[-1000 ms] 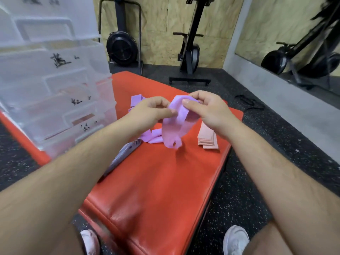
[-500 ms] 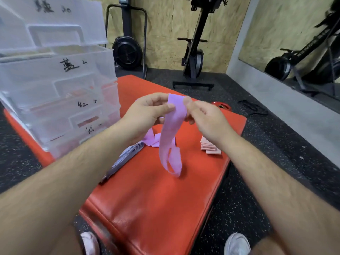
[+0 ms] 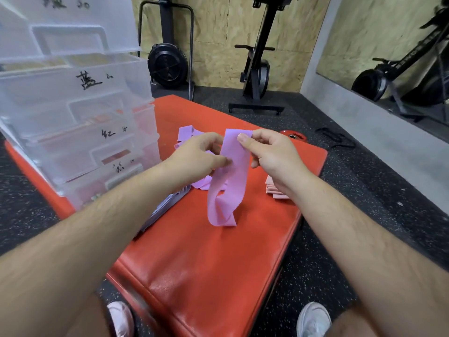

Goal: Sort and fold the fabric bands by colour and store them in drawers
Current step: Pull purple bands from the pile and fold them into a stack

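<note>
Purple band [image 3: 229,188] in right hand [image 3: 273,154]

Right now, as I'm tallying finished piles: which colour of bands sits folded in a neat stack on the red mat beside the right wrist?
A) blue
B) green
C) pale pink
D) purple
C: the folded stack of pale pink bands lies on the red mat by the right hand, which pinches the hanging purple band together with the left hand.

Lilac band [image 3: 229,176], lilac pile [image 3: 188,135], pale pink stack [image 3: 273,188], grey-lavender bands [image 3: 167,205], red glossy mat [image 3: 206,263], clear drawers [image 3: 73,113], black speckled floor [image 3: 315,276]
</note>
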